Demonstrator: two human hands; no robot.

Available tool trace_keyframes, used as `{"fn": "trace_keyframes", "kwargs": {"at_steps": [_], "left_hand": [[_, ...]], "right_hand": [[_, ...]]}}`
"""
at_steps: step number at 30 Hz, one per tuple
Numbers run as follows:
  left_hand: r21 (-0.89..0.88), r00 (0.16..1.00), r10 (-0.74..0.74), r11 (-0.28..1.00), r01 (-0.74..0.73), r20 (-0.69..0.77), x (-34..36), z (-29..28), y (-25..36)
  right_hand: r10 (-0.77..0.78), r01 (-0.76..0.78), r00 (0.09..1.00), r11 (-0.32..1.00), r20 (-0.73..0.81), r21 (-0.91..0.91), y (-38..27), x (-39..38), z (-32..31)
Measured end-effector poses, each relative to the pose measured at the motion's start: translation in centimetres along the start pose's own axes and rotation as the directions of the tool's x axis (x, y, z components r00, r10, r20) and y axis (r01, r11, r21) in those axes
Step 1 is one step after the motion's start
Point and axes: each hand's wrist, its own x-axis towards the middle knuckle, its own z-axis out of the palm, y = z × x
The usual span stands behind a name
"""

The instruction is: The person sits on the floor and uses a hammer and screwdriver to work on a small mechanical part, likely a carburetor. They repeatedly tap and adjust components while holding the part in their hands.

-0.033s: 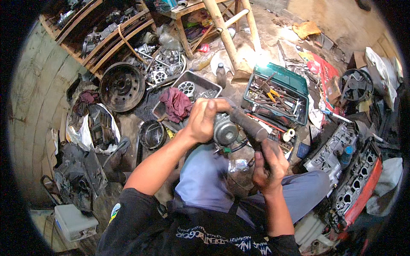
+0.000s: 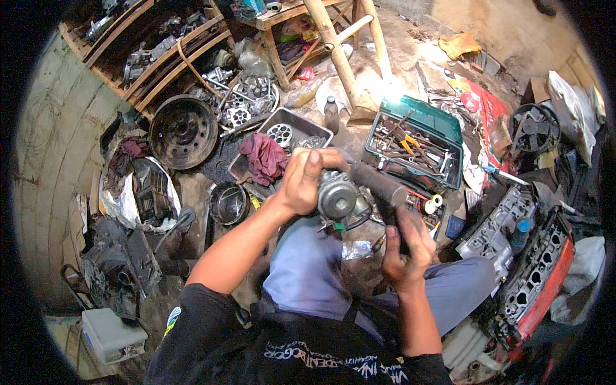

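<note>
My left hand (image 2: 309, 179) is closed round a grey metal carburetor (image 2: 336, 199) with a round domed cap and a green piece at its lower side, held above my bent leg. A dark cylindrical tube (image 2: 378, 184) projects from beside it toward the right. Close to the tube's lower right end is my right hand (image 2: 410, 250), its fingers stretched out and the thumb apart from them. The fingertips look near or against the tube; contact cannot be made out clearly.
Ahead right lies an open green toolbox (image 2: 417, 138) full of hand tools. A grey tray (image 2: 314, 125) with a maroon rag (image 2: 263, 158) sits ahead left, near a wheel rim (image 2: 183, 131). Engine heads (image 2: 536, 273) lie at right. A bottle (image 2: 331, 114) stands by the wooden stool (image 2: 339, 58).
The tube's free end has shifted slightly right, and the carburetor has turned a little in my left hand. My right fingers have straightened slightly.
</note>
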Motion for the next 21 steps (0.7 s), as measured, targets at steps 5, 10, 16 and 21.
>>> {"fn": "trace_keyframes", "kwargs": {"at_steps": [5,10,16,21], "left_hand": [[-0.046,0.998,0.024,0.999,-0.021,0.054,0.2,-0.4,0.2],[-0.016,0.999,-0.001,1.000,0.001,0.037,0.7,0.0,0.8],[-0.073,0.996,-0.052,0.996,0.058,0.078,0.9,-0.1,0.7],[-0.131,0.994,-0.098,0.986,0.104,0.050,0.9,-0.4,-0.6]], "right_hand": [[0.226,-0.251,0.941,0.965,-0.252,-0.072,1.0,-1.3,-1.2],[0.474,-0.334,0.869,0.776,-0.145,0.535,1.0,0.4,-1.5],[0.603,-0.473,0.794,0.696,-0.082,0.541,3.8,0.6,-1.5],[0.623,-0.493,0.748,0.292,0.228,0.820,1.4,1.7,-4.2]]}}
